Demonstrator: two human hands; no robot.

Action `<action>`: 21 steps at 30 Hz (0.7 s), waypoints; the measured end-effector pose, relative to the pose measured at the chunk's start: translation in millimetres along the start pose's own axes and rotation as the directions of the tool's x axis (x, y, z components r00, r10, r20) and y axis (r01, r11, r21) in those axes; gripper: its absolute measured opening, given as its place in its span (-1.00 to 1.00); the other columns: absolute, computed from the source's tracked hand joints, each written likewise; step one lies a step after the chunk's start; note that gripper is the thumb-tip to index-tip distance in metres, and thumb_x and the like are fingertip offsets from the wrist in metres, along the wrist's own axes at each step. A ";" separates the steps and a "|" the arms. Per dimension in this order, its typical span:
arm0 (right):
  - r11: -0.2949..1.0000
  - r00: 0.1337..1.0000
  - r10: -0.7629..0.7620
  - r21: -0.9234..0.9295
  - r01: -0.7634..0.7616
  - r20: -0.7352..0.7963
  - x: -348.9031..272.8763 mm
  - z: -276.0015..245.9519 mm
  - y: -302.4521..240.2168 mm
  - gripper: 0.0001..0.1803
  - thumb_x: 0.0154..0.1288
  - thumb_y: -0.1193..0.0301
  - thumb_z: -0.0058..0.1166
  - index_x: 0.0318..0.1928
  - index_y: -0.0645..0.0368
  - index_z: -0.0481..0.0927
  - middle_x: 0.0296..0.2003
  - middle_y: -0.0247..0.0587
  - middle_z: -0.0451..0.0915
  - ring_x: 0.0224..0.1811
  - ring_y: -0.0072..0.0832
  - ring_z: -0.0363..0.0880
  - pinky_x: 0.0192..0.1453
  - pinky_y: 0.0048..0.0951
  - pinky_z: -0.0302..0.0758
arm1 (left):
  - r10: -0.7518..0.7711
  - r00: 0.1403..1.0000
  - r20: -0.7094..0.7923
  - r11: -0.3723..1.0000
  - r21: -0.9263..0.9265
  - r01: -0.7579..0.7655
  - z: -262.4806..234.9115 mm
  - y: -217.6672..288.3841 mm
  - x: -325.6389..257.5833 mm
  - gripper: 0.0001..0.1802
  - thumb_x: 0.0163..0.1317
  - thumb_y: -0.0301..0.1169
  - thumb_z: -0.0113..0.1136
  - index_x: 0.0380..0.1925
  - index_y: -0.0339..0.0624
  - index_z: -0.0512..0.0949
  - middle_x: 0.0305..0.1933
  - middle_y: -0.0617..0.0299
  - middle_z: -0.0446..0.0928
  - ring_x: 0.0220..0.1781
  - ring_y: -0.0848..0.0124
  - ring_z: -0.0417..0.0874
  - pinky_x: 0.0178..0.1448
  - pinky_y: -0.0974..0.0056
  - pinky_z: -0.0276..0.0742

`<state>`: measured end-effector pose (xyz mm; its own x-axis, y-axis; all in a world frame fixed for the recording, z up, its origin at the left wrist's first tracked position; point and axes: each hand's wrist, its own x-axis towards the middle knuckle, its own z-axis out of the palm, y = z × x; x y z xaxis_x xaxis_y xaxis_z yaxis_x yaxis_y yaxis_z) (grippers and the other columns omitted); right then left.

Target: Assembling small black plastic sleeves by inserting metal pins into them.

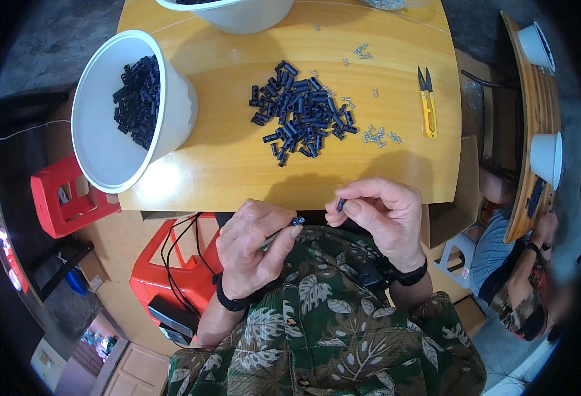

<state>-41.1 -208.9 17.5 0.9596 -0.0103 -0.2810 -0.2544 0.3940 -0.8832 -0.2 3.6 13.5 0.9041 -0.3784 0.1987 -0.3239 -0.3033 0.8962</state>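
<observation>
My left hand (254,241) pinches a small black plastic tube (297,222) between thumb and fingertips, and a shiny bit shows at its end. Facing it, my right hand (392,221) has another short black plastic piece (341,204) between thumb and forefinger. Both hands are just off the table's near edge, a small gap between them. Beyond them on the yellow table (224,178) lies a loose heap of black plastic tubes (300,109). Small clear or silvery pieces (373,136) are scattered to the right of the heap.
A white bucket (82,132) of black parts tilts at the left; a white tub (251,20) stands at the back. Yellow-handled thread snips (429,112) lie at the right. Red stools (59,198) are at the left. Another person (521,270) sits at a wooden bench (521,218) on the right.
</observation>
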 end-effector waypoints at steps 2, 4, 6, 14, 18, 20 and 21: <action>0.999 0.998 -0.044 0.009 0.043 0.038 1.0 -2.7 4.3 -0.81 0.37 0.67 0.10 -0.04 0.36 0.64 -0.22 -0.14 0.68 -0.20 -0.53 0.70 -0.09 -0.52 0.66 | 0.010 1.000 0.010 1.000 -0.012 -0.010 -0.1 1.4 0.0 -0.75 -0.04 -0.61 0.45 -0.30 -0.28 0.65 -0.33 0.09 0.66 -0.33 0.20 0.67 -0.21 0.22 0.56; 0.996 0.993 -0.087 0.018 0.086 0.076 0.0 -3.1 4.8 -0.82 0.37 0.67 0.10 -0.05 0.37 0.63 -0.22 -0.14 0.68 -0.23 -0.55 0.69 -0.12 -0.53 0.65 | 0.047 0.999 0.016 0.998 -0.041 -0.046 0.4 2.4 -0.4 -0.75 -0.04 -0.61 0.45 -0.30 -0.28 0.65 -0.33 0.10 0.66 -0.33 0.20 0.67 -0.22 0.22 0.55; 0.998 0.998 -0.008 0.060 0.004 0.070 -1.8 -1.7 1.7 -0.86 0.36 0.66 0.13 -0.09 0.35 0.62 -0.23 -0.17 0.66 -0.26 -0.59 0.65 -0.16 -0.57 0.61 | 0.051 0.998 0.022 0.998 -0.048 -0.050 0.3 5.5 -0.1 -0.75 -0.04 -0.61 0.45 -0.31 -0.27 0.65 -0.33 0.11 0.66 -0.33 0.21 0.67 -0.22 0.22 0.56; 0.993 0.990 -0.015 0.118 -0.001 0.141 -3.9 4.4 0.2 -0.89 0.34 0.65 0.15 -0.13 0.34 0.60 -0.27 -0.22 0.60 -0.25 -0.57 0.64 -0.18 -0.59 0.58 | 0.092 0.996 0.013 0.993 -0.072 -0.091 2.9 8.2 -3.1 -0.75 -0.03 -0.62 0.45 -0.30 -0.26 0.64 -0.33 0.13 0.65 -0.34 0.21 0.67 -0.23 0.23 0.57; 0.991 0.990 -0.001 0.131 -0.018 0.142 -8.0 10.4 -6.0 -0.87 0.31 0.68 0.17 -0.14 0.36 0.59 -0.25 -0.18 0.60 -0.25 -0.53 0.65 -0.16 -0.55 0.60 | 0.111 0.994 0.016 0.992 -0.063 -0.110 0.9 8.4 -4.7 -0.73 -0.03 -0.61 0.45 -0.27 -0.26 0.63 -0.32 0.12 0.65 -0.34 0.20 0.67 -0.23 0.22 0.58; 0.992 0.989 -0.008 0.128 -0.011 0.147 -9.5 12.3 -5.6 -0.87 0.30 0.68 0.18 -0.14 0.36 0.59 -0.24 -0.16 0.60 -0.25 -0.52 0.65 -0.16 -0.54 0.61 | 0.116 0.993 0.018 0.992 -0.058 -0.114 0.2 8.7 -5.6 -0.72 -0.03 -0.61 0.44 -0.27 -0.26 0.63 -0.32 0.12 0.65 -0.34 0.20 0.67 -0.23 0.22 0.58; 0.992 0.989 -0.016 0.127 -0.003 0.147 -10.0 12.8 -5.2 -0.86 0.29 0.69 0.18 -0.15 0.37 0.59 -0.23 -0.15 0.60 -0.25 -0.52 0.65 -0.15 -0.53 0.61 | 0.115 0.993 0.013 0.992 -0.062 -0.114 0.3 9.1 -6.2 -0.73 -0.02 -0.61 0.44 -0.27 -0.26 0.63 -0.32 0.12 0.65 -0.34 0.20 0.67 -0.24 0.22 0.57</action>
<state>-47.8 -199.1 29.7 0.9707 0.1191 -0.2087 -0.2402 0.5073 -0.8276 -8.9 2.8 20.3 0.8571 -0.4222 0.2951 -0.4068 -0.2035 0.8906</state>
